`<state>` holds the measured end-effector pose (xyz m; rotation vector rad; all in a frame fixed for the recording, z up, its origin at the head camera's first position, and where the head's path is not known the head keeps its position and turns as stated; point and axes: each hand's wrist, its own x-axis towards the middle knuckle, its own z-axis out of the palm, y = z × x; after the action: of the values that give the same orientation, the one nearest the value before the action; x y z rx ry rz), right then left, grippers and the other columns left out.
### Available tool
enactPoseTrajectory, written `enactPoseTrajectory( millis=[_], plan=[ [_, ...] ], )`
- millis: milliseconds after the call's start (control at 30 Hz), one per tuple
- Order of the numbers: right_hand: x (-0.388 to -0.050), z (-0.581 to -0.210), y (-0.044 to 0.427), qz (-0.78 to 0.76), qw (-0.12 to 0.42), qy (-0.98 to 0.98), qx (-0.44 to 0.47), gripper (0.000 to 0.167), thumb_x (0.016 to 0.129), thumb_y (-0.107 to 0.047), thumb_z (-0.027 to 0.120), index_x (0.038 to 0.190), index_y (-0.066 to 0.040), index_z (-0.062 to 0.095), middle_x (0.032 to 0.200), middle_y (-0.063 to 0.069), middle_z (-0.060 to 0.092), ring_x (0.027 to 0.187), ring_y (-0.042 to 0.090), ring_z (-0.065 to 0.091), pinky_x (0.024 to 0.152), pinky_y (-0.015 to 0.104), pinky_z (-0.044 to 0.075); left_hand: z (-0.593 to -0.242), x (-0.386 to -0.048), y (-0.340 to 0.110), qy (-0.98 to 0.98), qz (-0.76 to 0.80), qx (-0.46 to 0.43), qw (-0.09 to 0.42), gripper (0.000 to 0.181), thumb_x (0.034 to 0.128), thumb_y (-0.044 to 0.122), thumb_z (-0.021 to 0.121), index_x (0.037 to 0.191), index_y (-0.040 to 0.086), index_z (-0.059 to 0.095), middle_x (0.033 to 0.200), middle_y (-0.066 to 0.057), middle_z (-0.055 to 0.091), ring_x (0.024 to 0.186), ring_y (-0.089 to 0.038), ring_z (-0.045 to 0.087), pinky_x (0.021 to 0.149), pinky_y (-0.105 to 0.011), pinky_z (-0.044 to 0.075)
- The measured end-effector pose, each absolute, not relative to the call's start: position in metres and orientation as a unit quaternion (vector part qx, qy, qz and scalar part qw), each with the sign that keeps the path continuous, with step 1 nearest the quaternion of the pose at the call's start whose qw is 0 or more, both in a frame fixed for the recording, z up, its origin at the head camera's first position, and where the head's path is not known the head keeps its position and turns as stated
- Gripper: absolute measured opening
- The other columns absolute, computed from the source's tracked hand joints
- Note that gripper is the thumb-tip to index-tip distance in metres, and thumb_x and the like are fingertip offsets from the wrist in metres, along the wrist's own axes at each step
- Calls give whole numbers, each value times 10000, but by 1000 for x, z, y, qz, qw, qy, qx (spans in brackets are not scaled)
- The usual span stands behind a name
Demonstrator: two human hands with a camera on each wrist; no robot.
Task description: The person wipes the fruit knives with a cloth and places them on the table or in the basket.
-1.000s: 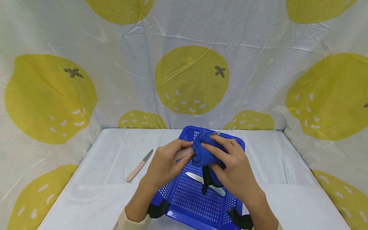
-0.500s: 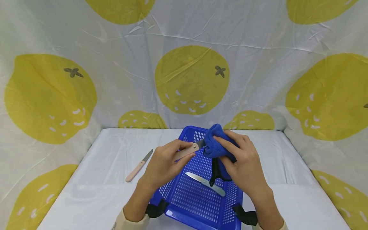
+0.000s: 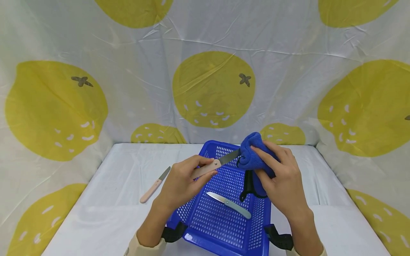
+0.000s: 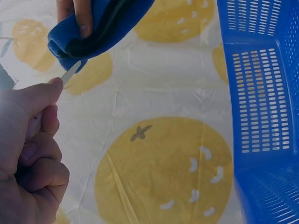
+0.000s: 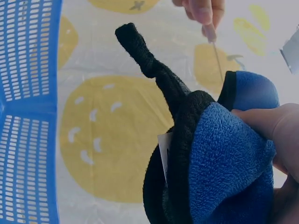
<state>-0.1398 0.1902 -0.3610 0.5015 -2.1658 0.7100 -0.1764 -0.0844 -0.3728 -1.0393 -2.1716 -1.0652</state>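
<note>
Over the blue basket [image 3: 221, 245], my left hand [image 3: 182, 185] grips the pale pink handle [image 3: 205, 169] of a knife whose blade [image 3: 229, 156] points up to the right. My right hand [image 3: 283, 181] pinches a folded blue cloth [image 3: 251, 156] with dark trim around the blade's tip. In the left wrist view, a short piece of blade [image 4: 71, 72] shows between the left hand [image 4: 28, 158] and the cloth [image 4: 100, 28]. The right wrist view has the cloth [image 5: 224, 163] bunched under the right thumb, its black loop [image 5: 149, 65] sticking out.
A knife with a pale green handle [image 3: 238, 209] lies inside the basket. Left of the basket, another pink-handled knife [image 3: 151, 191] lies on the white table covering [image 3: 105, 220]. Behind hangs a curtain [image 3: 285, 103] printed with lemons.
My right hand and the cloth have moved to the right along the blade, uncovering most of it. The left hand has stayed nearly in place, holding the handle.
</note>
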Motion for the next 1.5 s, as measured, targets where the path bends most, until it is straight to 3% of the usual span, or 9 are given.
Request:
enactPoseTrajectory(
  millis=[333, 700, 1233, 1500],
  plan=[
    [-127, -361, 168, 270, 355, -859, 249, 524, 816, -35, 824, 1305, -197, 728, 1421, 85, 621, 1202, 302, 554, 981, 489, 502, -374, -177, -85, -800, -383, -386, 254, 294, 894, 150, 816, 1152, 70, 699, 1140, -62, 770, 940, -154, 759, 758, -210, 612],
    [-125, -364, 154, 263, 334, -858, 288, 480, 852, -104, 809, 1312, -210, 722, 1412, 74, 625, 1225, 309, 560, 1033, 534, 479, -375, -176, -82, -793, -379, -397, 264, 312, 875, 96, 823, 1156, 58, 693, 1116, -74, 772, 938, -173, 761, 780, -260, 623],
    [-137, -367, 167, 264, 353, -863, 245, 505, 829, -46, 820, 1302, -195, 726, 1409, 103, 621, 1184, 317, 564, 973, 533, 522, -374, -176, -82, -797, -368, -395, 271, 319, 886, 147, 823, 1169, 67, 700, 1138, -57, 772, 926, -153, 766, 755, -212, 613],
    [-144, -367, 184, 269, 373, -862, 214, 525, 810, 4, 817, 1290, -193, 733, 1399, 155, 620, 1198, 362, 563, 975, 599, 501, -374, -175, -83, -798, -374, -393, 263, 326, 881, 139, 827, 1176, 75, 702, 1146, -53, 771, 914, -151, 764, 755, -202, 610]
  ],
)
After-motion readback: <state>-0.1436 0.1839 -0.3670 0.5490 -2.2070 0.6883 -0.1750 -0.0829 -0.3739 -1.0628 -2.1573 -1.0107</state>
